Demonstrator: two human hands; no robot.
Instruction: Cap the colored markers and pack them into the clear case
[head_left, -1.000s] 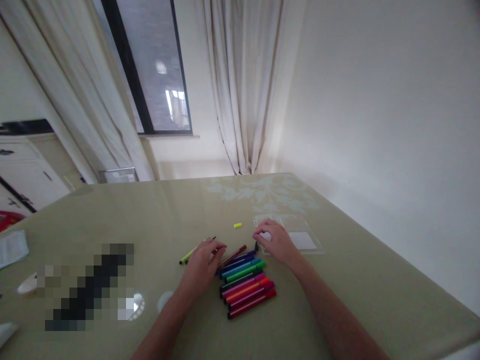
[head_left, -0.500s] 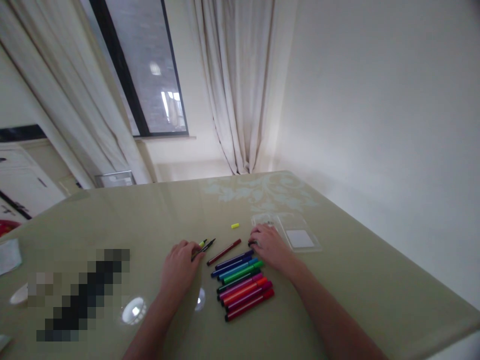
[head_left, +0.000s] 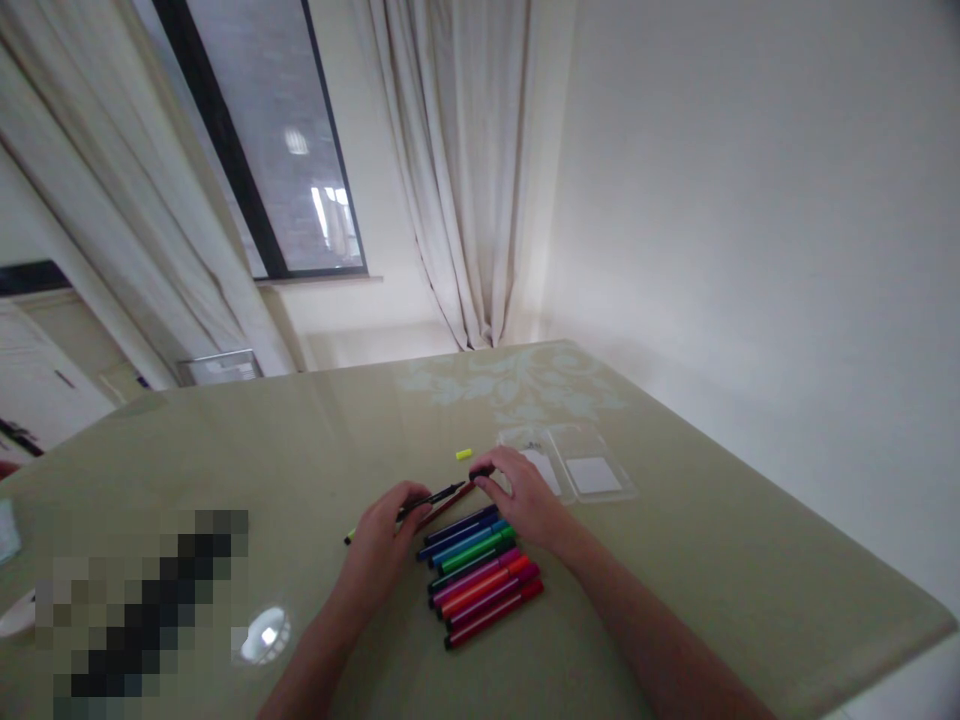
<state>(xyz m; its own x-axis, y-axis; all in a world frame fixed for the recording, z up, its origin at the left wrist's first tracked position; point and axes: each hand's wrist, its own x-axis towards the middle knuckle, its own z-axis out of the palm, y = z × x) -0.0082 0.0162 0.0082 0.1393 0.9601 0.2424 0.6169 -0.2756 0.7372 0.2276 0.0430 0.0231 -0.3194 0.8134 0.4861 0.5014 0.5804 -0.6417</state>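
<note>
My left hand (head_left: pixel 376 535) grips an uncapped black marker (head_left: pixel 436 496), its tip pointing right. Between the fingertips of my right hand (head_left: pixel 529 497) is a black cap (head_left: pixel 481 473), just off that tip. The end of a yellow-green marker (head_left: pixel 350 537) pokes out left of my left hand; the rest is hidden. A dark red marker (head_left: pixel 450 507) lies behind and below the black one. Near my right wrist, several capped markers (head_left: pixel 480 580) lie side by side in a row, blue, green, pink, orange and red. A loose yellow cap (head_left: pixel 464 454) rests beyond my hands.
An opened clear plastic case (head_left: pixel 619 480) with white cards lies behind my right hand. Light is reflected on the glossy table (head_left: pixel 187 440). A blurred-out dark shape (head_left: pixel 161 605) occupies the left side. Curtains, a window and a wall stand behind the table.
My hands have come closer together. The black marker has moved right, toward the cap in my right hand. The yellow-green marker's end now shows left of my left hand.
</note>
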